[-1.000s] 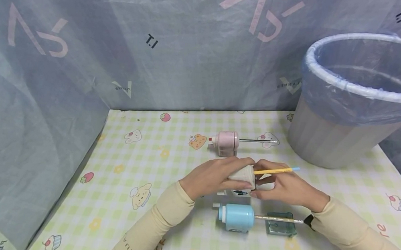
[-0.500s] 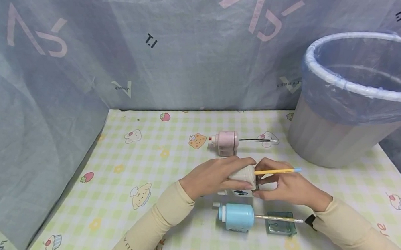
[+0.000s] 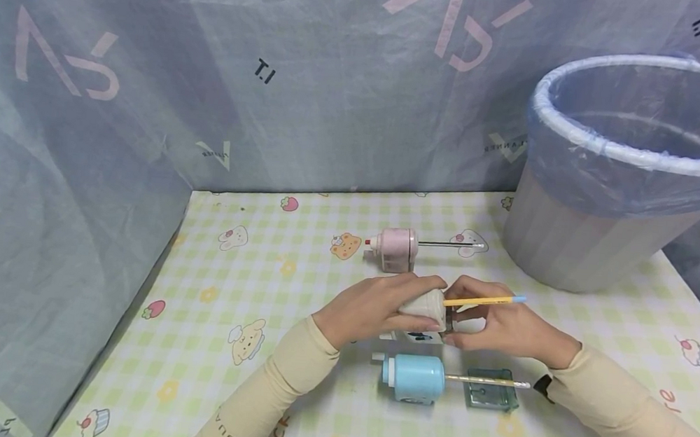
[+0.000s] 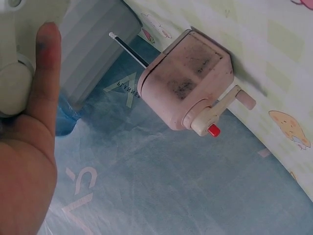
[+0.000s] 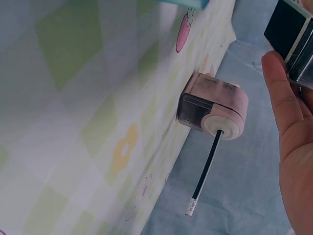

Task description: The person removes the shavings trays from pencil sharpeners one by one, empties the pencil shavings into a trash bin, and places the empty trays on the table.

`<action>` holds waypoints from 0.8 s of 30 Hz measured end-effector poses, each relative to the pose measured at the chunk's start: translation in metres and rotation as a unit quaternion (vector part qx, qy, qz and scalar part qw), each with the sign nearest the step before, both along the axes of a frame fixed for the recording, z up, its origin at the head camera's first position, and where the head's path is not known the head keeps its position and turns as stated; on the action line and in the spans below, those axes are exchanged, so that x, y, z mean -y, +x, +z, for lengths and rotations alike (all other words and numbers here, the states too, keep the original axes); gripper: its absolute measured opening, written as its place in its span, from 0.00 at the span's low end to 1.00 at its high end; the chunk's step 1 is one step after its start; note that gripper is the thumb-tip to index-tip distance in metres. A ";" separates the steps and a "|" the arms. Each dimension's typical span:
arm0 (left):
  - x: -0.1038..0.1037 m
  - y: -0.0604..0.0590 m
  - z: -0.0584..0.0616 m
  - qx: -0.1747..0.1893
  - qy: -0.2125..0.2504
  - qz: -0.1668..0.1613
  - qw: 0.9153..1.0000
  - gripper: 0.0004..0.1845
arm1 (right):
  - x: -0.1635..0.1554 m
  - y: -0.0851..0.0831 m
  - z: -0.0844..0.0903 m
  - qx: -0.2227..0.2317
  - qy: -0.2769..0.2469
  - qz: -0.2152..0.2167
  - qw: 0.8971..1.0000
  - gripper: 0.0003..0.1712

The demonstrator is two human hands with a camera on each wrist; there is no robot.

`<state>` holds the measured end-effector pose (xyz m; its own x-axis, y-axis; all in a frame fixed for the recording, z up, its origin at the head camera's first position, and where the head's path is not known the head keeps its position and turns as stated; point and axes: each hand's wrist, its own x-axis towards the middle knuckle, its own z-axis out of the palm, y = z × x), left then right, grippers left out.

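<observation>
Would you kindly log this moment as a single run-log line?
left hand: grips white sharpener | right hand: holds sharpener's front end | yellow pencil: inserted | pink sharpener, blue sharpener: on table

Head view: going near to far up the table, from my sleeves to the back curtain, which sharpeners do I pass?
Blue sharpener with a pencil stuck in it → white sharpener held between the left hand and right hand, a yellow pencil in it → pink sharpener with a dark pencil.
</observation>
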<state>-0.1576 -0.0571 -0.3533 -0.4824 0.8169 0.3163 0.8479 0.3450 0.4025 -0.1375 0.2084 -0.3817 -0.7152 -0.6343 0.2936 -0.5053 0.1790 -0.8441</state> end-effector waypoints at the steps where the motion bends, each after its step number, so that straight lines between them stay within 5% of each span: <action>1: 0.000 0.000 0.000 0.000 0.000 0.000 1.000 0.28 | 0.000 0.000 0.000 -0.002 0.001 0.000 1.000 0.20; 13: -0.001 0.001 0.001 0.014 -0.002 -0.001 1.000 0.26 | -0.003 0.001 0.002 -0.014 0.028 -0.026 0.999 0.22; 20: 0.001 0.000 0.001 0.024 -0.016 0.005 1.000 0.29 | -0.005 -0.001 0.002 -0.096 0.064 -0.047 0.992 0.25; 24: 0.001 0.000 0.002 0.021 -0.019 0.006 1.000 0.29 | -0.005 -0.002 0.002 -0.106 0.068 -0.050 0.991 0.24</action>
<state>-0.1576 -0.0583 -0.3512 -0.5042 0.8220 0.2646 0.8261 0.3698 0.4252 -0.1390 0.2139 -0.3797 -0.7079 -0.6071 0.3610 -0.6429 0.3422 -0.6852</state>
